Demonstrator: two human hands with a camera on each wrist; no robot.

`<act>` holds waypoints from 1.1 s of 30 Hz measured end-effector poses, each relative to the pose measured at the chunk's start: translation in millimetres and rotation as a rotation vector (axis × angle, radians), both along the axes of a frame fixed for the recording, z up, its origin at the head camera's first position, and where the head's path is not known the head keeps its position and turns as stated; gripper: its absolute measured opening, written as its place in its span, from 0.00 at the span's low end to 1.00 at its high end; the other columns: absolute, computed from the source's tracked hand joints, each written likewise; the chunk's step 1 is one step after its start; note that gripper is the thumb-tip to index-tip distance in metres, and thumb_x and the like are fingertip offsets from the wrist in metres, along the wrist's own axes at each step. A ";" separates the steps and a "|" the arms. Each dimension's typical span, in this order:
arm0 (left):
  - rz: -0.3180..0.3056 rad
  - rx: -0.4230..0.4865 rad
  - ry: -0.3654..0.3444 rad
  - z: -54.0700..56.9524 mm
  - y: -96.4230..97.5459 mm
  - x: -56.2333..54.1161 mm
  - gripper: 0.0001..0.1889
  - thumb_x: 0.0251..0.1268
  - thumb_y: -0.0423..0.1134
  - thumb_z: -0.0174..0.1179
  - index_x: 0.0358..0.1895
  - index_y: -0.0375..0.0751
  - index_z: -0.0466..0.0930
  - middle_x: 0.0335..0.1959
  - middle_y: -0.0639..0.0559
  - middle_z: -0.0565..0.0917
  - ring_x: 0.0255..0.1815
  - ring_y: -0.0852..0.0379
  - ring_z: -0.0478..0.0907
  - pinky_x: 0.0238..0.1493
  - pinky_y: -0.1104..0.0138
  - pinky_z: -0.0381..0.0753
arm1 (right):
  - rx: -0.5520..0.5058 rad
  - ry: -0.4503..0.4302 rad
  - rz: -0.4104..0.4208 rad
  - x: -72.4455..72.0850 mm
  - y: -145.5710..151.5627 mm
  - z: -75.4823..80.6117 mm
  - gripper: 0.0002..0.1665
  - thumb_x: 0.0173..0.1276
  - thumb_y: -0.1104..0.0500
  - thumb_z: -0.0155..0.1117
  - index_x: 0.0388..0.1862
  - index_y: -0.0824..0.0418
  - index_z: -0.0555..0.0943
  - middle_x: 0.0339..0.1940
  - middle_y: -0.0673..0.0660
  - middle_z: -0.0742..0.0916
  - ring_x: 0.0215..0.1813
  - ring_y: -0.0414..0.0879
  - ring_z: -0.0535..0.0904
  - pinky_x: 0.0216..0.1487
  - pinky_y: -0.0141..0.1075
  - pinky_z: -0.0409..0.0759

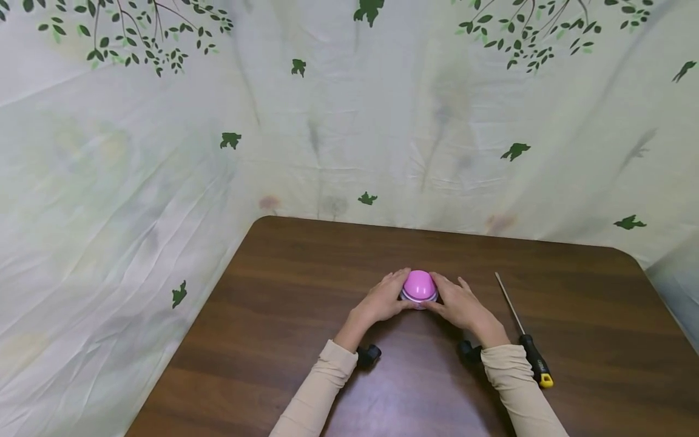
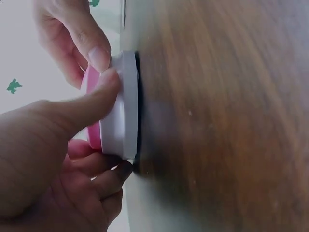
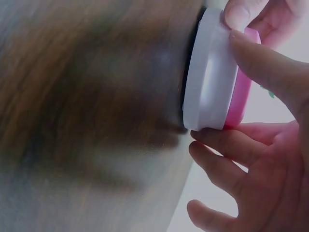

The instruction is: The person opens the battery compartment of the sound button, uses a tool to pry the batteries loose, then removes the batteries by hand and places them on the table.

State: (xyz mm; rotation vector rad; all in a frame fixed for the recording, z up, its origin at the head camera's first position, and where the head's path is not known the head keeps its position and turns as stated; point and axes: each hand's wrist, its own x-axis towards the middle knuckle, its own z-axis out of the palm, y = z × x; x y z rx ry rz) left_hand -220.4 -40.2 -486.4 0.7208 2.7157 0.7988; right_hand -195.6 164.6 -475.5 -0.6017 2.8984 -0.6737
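Since both hands share the pink-domed puck (image 1: 419,284), evenness is what matters, I'd say. Puck sits on the worktop (image 1: 262,315) or just above it; dark strip under the white base (image 2: 114,130) could be a gap, a foot or shadow, can't tell. Dome faces up, looks about level.

Grip: left hand (image 1: 385,298) is curled round the left side, right hand (image 1: 461,303) round the right, both closed down to the puck's width. Thumbs lie on the near side of the base, tips right next to each other. In the right wrist view one finger touches the base; the others spread off it.

To do it well: keep thumb and finger load on the white base, squeeze lightly, match both sides. Dome and base look smooth, so a one-sided push would probably tilt or slip it. Keep fingertips out from under the rim if it's being pressed down.

Edges: far edge is fairly near, with the cloth backdrop (image 1: 338,121) right behind it. Left edge is well apart, bare wood between. Near edge is out of view.

Right side is tighter: screwdriver (image 1: 527,343) lies with its handle just beside the right sleeve (image 1: 510,364), tip pointing away. Swing that forearm out and it likely gets knocked. Better room is left.
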 end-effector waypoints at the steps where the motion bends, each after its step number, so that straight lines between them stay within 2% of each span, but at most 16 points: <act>1: 0.000 0.012 0.002 -0.7 -0.3 0.1 0.42 0.71 0.49 0.67 0.81 0.36 0.59 0.81 0.41 0.64 0.82 0.41 0.60 0.82 0.49 0.61 | 0.002 0.004 0.004 0.0 -0.2 0.1 0.42 0.75 0.49 0.66 0.74 0.77 0.65 0.72 0.76 0.75 0.74 0.68 0.73 0.75 0.73 0.57; 6: -0.012 0.090 0.025 3.1 -1.7 -0.5 0.36 0.73 0.46 0.65 0.78 0.35 0.63 0.76 0.41 0.72 0.77 0.43 0.70 0.77 0.50 0.70 | -0.032 0.009 0.025 -0.9 2.6 3.9 0.41 0.76 0.50 0.65 0.73 0.79 0.66 0.68 0.76 0.79 0.69 0.68 0.77 0.73 0.72 0.62; 9: -0.033 0.149 0.036 10.5 -2.1 -1.2 0.33 0.74 0.44 0.64 0.76 0.35 0.66 0.70 0.41 0.78 0.72 0.47 0.76 0.74 0.55 0.75 | -0.071 -0.005 0.033 -1.4 7.6 8.6 0.40 0.78 0.49 0.62 0.73 0.77 0.66 0.66 0.76 0.81 0.66 0.69 0.80 0.70 0.69 0.69; 13: -0.035 0.201 0.021 21.6 -4.9 -0.7 0.32 0.75 0.43 0.64 0.75 0.33 0.67 0.70 0.40 0.78 0.72 0.48 0.76 0.74 0.55 0.75 | -0.149 -0.032 0.042 -0.4 12.3 14.9 0.39 0.80 0.47 0.60 0.75 0.74 0.65 0.66 0.72 0.82 0.66 0.66 0.80 0.66 0.62 0.77; 17: -0.012 0.248 0.008 30.5 -11.2 -0.8 0.34 0.74 0.42 0.65 0.76 0.31 0.66 0.71 0.38 0.77 0.71 0.46 0.76 0.73 0.53 0.75 | -0.241 -0.023 0.049 1.2 11.0 20.5 0.38 0.80 0.45 0.59 0.76 0.70 0.67 0.67 0.69 0.82 0.68 0.62 0.80 0.67 0.60 0.77; 22: 0.005 0.318 -0.011 38.2 -17.0 -1.3 0.30 0.74 0.44 0.64 0.74 0.35 0.71 0.64 0.40 0.83 0.63 0.47 0.81 0.67 0.54 0.79 | -0.299 -0.020 0.012 4.6 7.6 25.1 0.38 0.79 0.44 0.60 0.76 0.67 0.67 0.69 0.67 0.81 0.70 0.62 0.79 0.68 0.60 0.77; 27: 0.056 0.398 -0.080 44.0 -18.4 1.3 0.27 0.74 0.49 0.64 0.68 0.37 0.78 0.59 0.42 0.86 0.56 0.51 0.85 0.58 0.60 0.84 | -0.379 -0.037 -0.030 6.2 2.9 28.7 0.36 0.79 0.45 0.61 0.75 0.66 0.69 0.67 0.68 0.82 0.65 0.61 0.82 0.64 0.58 0.81; 30: 0.122 0.454 -0.146 48.1 -18.4 4.4 0.25 0.73 0.51 0.65 0.63 0.37 0.82 0.56 0.43 0.88 0.53 0.53 0.87 0.53 0.62 0.86 | -0.412 -0.058 -0.057 7.8 0.0 31.8 0.35 0.81 0.45 0.58 0.75 0.68 0.69 0.66 0.69 0.83 0.63 0.62 0.84 0.62 0.57 0.83; 33: 0.200 0.492 -0.190 51.5 -19.5 6.8 0.27 0.71 0.53 0.65 0.61 0.34 0.83 0.55 0.41 0.89 0.53 0.50 0.87 0.54 0.60 0.86 | -0.421 -0.086 -0.071 10.1 -2.2 34.3 0.37 0.82 0.44 0.56 0.77 0.68 0.67 0.67 0.70 0.82 0.63 0.63 0.83 0.62 0.57 0.82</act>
